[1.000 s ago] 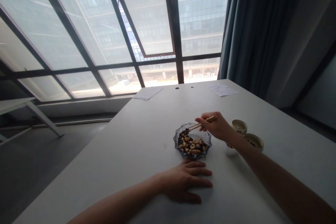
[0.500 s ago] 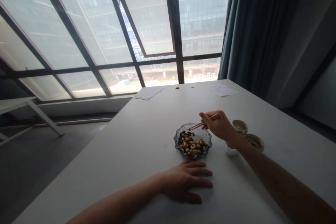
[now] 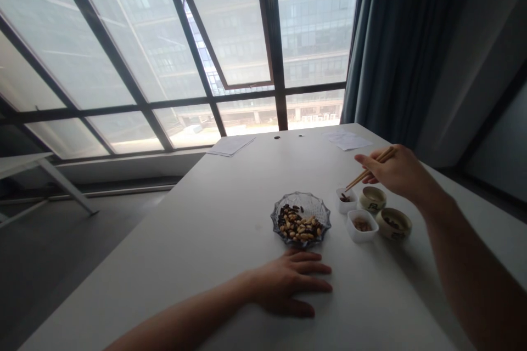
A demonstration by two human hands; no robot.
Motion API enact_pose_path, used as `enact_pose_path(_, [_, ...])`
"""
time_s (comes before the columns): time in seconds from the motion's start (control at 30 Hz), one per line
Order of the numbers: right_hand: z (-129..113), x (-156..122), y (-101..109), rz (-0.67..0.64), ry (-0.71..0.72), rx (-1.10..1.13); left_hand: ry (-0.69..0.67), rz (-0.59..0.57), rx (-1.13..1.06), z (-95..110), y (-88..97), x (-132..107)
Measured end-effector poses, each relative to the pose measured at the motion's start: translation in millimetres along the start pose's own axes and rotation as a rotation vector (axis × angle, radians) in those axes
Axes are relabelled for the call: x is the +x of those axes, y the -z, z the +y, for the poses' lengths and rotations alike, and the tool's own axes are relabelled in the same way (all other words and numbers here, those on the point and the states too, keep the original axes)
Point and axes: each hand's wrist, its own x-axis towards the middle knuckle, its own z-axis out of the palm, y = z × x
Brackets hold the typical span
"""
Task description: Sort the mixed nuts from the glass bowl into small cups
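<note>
Two chopsticks (image 3: 368, 171) pinched in the right hand (image 3: 397, 171); left hand (image 3: 288, 283) lies open, flat.

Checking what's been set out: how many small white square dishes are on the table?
2: the farther white dish holds dark pieces, below the tips of the chopsticks; the nearer white dish holds light-brown pieces. Both stand right of the glass bowl. None looks hidden.

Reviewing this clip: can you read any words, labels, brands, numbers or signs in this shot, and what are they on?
No text can be quoted.
Dark marks on the small ceramic cup: too small and blurred to read.
Dark marks on the ceramic bowl: too small and blurred to read.
The far paper sheets: any print is unreadable.
</note>
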Motion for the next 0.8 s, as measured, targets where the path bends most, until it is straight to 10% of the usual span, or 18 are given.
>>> enact_pose_path(0.4, [-27,-14,-69,-0.253,-0.024,0.248,-0.009,0.001,0.018,4,4.6,1])
enact_pose_path(0.8, [-18,-22,-114,-0.131,-0.013,0.173,-0.013,0.020,0.006,6,5.0,0])
